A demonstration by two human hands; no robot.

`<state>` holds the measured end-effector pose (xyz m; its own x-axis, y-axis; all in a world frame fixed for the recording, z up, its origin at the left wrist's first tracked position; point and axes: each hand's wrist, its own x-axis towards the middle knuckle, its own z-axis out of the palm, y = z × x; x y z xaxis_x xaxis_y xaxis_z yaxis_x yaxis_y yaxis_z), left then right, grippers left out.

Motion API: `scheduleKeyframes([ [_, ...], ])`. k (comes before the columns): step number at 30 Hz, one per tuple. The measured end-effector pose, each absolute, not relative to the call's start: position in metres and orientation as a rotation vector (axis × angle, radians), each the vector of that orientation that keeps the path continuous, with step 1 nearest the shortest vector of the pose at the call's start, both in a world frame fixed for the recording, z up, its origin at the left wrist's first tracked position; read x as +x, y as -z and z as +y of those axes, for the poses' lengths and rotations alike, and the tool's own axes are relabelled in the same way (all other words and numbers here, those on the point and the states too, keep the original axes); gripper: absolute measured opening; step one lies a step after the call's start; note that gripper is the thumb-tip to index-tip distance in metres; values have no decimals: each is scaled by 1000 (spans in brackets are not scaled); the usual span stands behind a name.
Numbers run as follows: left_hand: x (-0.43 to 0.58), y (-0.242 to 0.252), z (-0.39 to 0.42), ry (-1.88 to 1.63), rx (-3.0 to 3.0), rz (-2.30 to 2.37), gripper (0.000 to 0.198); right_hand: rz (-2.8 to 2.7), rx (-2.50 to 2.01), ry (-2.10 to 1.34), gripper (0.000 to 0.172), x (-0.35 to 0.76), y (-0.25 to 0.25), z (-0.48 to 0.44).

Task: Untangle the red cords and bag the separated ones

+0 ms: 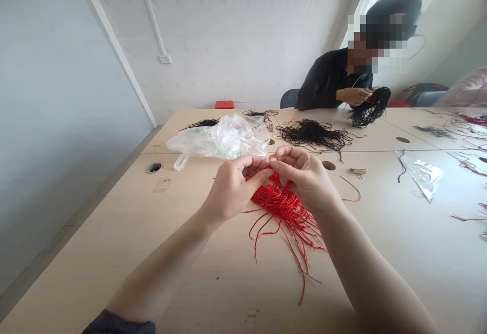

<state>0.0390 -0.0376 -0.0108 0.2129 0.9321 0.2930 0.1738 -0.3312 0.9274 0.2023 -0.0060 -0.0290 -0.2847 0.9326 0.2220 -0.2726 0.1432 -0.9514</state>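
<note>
While the left hand and right hand pinch glossy thin red cord between their fingertips, its strands fan out below.
That cord drapes onto the pale wooden surface under both hands; farther off lie a crumpled clear plastic bag and a tangled heap of black cord, and a seated person in a black top holds a hanging bunch of black cord.

Just a dark sleeve at the left forearm showing, left hand and right hand both bare.
</note>
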Motion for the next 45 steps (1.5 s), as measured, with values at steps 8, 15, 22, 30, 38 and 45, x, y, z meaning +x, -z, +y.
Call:
scheduleKeyframes([
  [8,32,4,-36,-1104,1607,901,17,-1330,-585,-1462,23,195,27,-12],
  [15,29,-3,-38,-961,1515,827,13,-1605,-503,-1511,9,211,14,-14],
  [22,26,-5,-38,-763,1412,752,8,-1793,-479,-1624,13,227,11,-9],
  [30,24,-10,-41,-699,1349,680,6,-1758,-349,-1652,7,224,16,-7],
  [38,23,-13,-42,-677,1397,662,8,-1760,-262,-1527,4,222,19,-6],
  [45,24,-13,-43,-763,1444,737,9,-1784,-390,-1471,5,224,19,-9],
])
